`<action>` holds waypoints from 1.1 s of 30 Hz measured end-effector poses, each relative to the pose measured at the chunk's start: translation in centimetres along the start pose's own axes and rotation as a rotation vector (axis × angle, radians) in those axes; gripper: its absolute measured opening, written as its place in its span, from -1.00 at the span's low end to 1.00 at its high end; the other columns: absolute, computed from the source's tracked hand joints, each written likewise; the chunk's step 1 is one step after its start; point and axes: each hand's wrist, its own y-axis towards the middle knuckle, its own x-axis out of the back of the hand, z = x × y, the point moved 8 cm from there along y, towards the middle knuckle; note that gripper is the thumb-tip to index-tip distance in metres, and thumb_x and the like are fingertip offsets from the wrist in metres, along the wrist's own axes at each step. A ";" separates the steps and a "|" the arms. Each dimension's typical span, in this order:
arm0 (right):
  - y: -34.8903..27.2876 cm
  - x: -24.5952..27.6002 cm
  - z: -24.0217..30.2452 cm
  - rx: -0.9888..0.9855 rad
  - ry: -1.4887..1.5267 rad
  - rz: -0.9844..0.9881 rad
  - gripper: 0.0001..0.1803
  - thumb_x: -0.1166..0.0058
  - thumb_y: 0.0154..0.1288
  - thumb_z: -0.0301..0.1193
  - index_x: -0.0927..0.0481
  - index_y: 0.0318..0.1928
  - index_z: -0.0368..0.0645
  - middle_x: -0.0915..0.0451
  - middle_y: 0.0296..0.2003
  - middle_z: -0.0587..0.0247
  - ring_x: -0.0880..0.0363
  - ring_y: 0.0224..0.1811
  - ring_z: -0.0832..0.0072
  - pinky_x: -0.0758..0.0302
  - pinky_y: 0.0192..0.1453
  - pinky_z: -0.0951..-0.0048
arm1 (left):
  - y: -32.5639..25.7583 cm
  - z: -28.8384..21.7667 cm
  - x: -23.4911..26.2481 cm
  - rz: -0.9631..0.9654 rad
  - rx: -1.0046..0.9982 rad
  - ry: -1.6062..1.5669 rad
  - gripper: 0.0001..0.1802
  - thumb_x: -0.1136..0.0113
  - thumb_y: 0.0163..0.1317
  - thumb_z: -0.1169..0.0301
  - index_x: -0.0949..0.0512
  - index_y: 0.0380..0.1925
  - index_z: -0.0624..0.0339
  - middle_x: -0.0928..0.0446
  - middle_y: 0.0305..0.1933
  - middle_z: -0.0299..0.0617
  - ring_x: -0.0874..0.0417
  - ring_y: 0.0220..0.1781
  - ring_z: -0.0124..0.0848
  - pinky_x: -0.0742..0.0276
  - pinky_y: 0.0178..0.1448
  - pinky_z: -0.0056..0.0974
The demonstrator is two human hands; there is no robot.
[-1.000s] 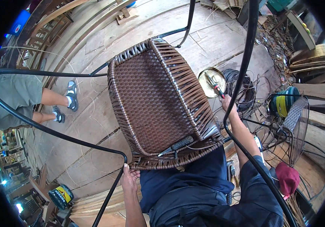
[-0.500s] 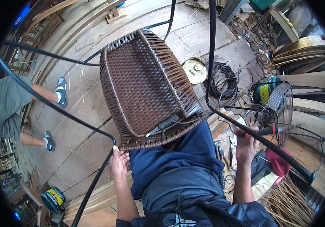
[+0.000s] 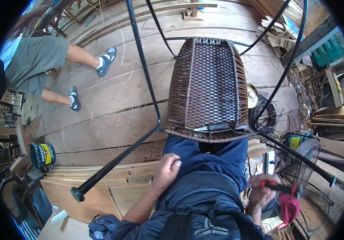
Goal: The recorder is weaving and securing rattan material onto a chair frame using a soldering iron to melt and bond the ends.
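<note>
At far left a bystander in grey shorts and sandals (image 3: 40,64) stands on the plank floor (image 3: 112,100). The left hand (image 3: 166,172) rests loosely curled on the blue-trousered thigh, holding nothing. Ahead, the dark brown woven wicker seat on a black metal chair frame (image 3: 210,88) lies tipped over the knees, weave tight. The right hand (image 3: 260,192) is closed around a red-handled tool (image 3: 280,187).

dark can (image 3: 42,156) | yellow label | lying left, on wooden floor
</note>
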 end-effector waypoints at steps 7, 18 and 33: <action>-0.1 -14.5 -9.4 -0.330 -0.174 0.696 -0.61 -0.07 0.33 -0.36 -0.33 0.07 -0.28 -0.47 -0.21 0.16 -0.49 -0.21 0.39 -0.46 -0.05 0.37 | 3.1 -10.3 2.0 0.129 -0.189 -0.126 -0.60 -0.19 0.24 0.37 -0.44 0.03 0.35 -0.50 0.04 0.10 -0.56 0.05 -0.03 -0.48 0.13 -0.14; -1.0 -22.5 -12.2 -0.342 -0.097 1.135 -0.53 0.03 0.34 -0.37 -0.23 0.17 -0.30 -0.50 -0.11 -0.19 -0.53 -0.03 -0.02 -0.48 0.01 0.13 | 4.8 -4.7 0.7 -0.180 0.275 -0.285 -0.57 -0.02 0.36 0.42 -0.26 0.16 0.37 -0.45 0.13 -0.03 -0.48 0.15 -0.30 -0.34 0.27 -0.22; 7.9 -16.8 -19.3 -0.310 -0.254 0.832 -0.71 -0.10 0.18 -0.60 -0.53 -0.05 -0.31 -0.57 -0.14 -0.05 -0.58 -0.09 0.08 -0.52 0.00 0.27 | 4.0 -1.4 0.9 -0.074 0.711 -0.262 -0.53 0.10 0.43 0.28 -0.21 0.24 0.31 -0.43 -0.31 -0.18 -0.48 -0.42 -0.49 -0.51 -0.26 -0.34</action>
